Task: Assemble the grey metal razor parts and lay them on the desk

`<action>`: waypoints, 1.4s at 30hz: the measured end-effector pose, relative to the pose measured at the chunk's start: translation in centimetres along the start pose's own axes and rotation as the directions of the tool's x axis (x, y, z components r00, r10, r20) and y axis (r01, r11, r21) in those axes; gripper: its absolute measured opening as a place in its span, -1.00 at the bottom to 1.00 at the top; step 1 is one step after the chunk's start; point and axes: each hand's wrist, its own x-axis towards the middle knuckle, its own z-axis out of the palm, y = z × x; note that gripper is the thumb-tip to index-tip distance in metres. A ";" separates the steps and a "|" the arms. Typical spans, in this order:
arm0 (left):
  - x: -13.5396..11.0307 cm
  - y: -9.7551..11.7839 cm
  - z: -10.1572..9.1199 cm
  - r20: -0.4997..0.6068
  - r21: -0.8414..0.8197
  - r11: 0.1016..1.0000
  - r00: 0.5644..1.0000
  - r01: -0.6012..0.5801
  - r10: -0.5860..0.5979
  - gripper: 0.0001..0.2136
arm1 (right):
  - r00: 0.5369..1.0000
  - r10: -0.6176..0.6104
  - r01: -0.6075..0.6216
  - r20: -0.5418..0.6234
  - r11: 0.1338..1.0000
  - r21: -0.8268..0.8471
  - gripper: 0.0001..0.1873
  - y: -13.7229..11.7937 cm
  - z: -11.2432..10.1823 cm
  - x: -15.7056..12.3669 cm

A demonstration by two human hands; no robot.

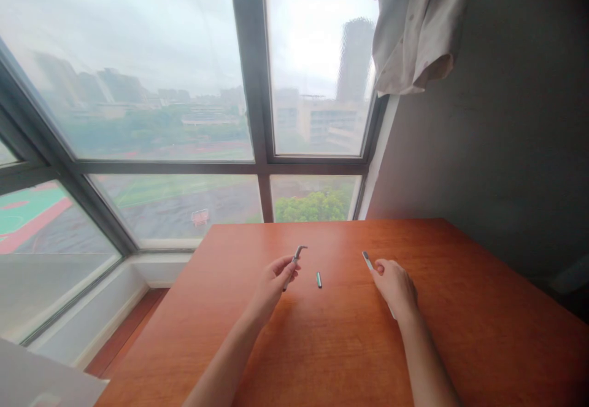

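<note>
My left hand (275, 279) is closed around a slim metallic tool with a bent tip (298, 252), raised a little above the wooden table (331, 352). The tip points up and to the right; I cannot make out the tool's exact kind. Between my hands, a short dark green cylinder (319, 280) with a shiny side lies on the tabletop. On the right, my right hand (394, 284) grips a white stick with a dark grey head, like a toothbrush (367, 261). Its head points away from me, and its lower end shows below the palm.
Large windows with grey frames (264, 167) stand behind the table's far edge. A pale shirt (414, 32) hangs at the upper right by a grey wall (488, 131). Left of the table is a white ledge (110, 309) above a strip of reddish floor.
</note>
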 end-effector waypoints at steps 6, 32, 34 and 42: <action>-0.1 0.2 0.0 0.009 0.020 0.999 1.000 -0.025 0.025 -0.66 | 0.926 -0.360 0.268 0.115 0.840 0.472 -0.71 -3.6 1.2 -1.4; -0.1 0.3 0.0 -0.035 0.040 0.998 0.998 -0.054 0.056 -0.69 | 0.831 -0.442 0.460 0.337 0.887 0.029 -0.92 -10.1 1.1 -3.0; -0.1 0.1 0.0 -0.031 0.049 0.998 0.998 -0.048 0.050 -0.69 | 0.834 -0.437 0.447 0.337 0.893 0.054 -0.95 -9.7 1.2 -3.2; -0.2 0.1 0.0 -0.040 0.062 0.996 0.997 -0.056 0.058 -0.65 | 0.805 -0.488 0.473 0.339 0.871 0.131 -0.95 -9.3 0.8 -3.6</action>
